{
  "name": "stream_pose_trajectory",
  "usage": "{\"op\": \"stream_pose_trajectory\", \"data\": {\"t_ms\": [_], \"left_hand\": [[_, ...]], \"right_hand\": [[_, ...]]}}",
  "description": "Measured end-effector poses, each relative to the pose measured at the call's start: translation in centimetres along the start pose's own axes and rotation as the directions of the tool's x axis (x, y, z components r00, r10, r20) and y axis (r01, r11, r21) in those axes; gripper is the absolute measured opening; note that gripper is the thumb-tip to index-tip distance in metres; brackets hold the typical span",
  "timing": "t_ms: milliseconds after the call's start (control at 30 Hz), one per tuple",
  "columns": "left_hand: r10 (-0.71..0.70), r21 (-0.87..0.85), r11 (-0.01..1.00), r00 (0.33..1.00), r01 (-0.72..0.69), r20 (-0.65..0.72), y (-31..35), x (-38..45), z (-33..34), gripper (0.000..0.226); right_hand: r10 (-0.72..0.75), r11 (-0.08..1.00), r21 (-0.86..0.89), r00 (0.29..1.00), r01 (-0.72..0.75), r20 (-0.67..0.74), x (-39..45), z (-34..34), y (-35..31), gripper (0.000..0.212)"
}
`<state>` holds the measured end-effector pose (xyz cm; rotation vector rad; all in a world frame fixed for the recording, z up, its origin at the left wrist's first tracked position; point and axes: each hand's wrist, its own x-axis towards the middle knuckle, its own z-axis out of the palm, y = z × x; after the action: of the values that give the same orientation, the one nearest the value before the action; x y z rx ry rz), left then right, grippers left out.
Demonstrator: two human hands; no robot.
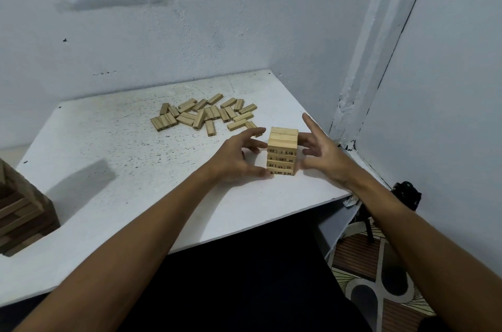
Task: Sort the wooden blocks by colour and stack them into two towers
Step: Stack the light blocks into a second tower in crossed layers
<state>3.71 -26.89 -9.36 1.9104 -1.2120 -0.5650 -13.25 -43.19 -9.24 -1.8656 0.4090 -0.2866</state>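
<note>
Both hands spread with relaxed fingers, gripping nothing: left hand (239, 156) just beside the left face of the light tower (282, 152), thumb near its base; right hand (322, 149) just beside the right face, index finger pointing up and away. Whether the fingertips really touch the wood, cannot tell. Tower standing upright between the two palms, near the front right edge of the white surface (108, 141), each layer crossing the one below. Beyond the left hand, well apart from the right, loose light blocks (203, 115) lying flat, long axes in many directions. Probably nearer for the left hand. Darker tower (21, 209) at far left edge.
</note>
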Motion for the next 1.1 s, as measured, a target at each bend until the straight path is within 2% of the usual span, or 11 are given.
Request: {"op": "stream_pose_trajectory", "data": {"t_ms": [167,233,300,400,500,700,933,1100], "left_hand": [[0.021,-0.002,1.000,0.999,-0.021,-0.039,0.3,-1.3,-1.0,0.070],[0.020,0.014,1.000,0.998,-0.019,-0.062,0.5,-1.9,-1.8,0.062],[0.019,0.052,0.999,0.996,-0.014,-0.089,0.5,-2.7,-2.9,0.060],[0.014,0.131,0.991,0.993,0.002,-0.120,0.7,-4.0,-5.0,0.058],[0.007,0.180,0.983,0.987,0.023,-0.159,0.8,-5.6,-7.2,0.057],[-0.040,0.245,0.964,0.966,0.105,-0.257,-0.6,-8.6,-10.4,0.054],[-0.087,0.317,0.918,0.900,0.239,-0.427,-4.2,-9.3,-10.9,0.047],[-0.107,0.302,0.909,0.860,0.288,-0.498,-7.3,-7.8,-11.4,0.052]], "right_hand": [[0.036,0.997,0.079,0.986,-0.024,-0.163,-0.8,-0.9,-1.5,0.062],[0.003,1.000,0.015,0.967,0.001,-0.254,-1.1,-0.9,-2.4,0.046],[-0.083,0.994,-0.095,0.943,0.055,-0.323,-1.3,-0.8,-3.6,0.041],[-0.234,0.949,-0.280,0.919,0.145,-0.317,-0.9,-0.2,-6.0,0.040],[-0.327,0.901,-0.371,0.914,0.225,-0.241,0.0,1.0,-8.6,0.038],[-0.335,0.875,-0.391,0.940,0.284,-0.067,2.7,6.0,-11.9,0.037],[-0.208,0.894,-0.409,0.978,0.181,-0.022,5.9,13.9,-10.6,0.049],[-0.077,0.789,-0.612,0.978,-0.058,-0.192,10.4,17.0,-8.5,0.058]]}}
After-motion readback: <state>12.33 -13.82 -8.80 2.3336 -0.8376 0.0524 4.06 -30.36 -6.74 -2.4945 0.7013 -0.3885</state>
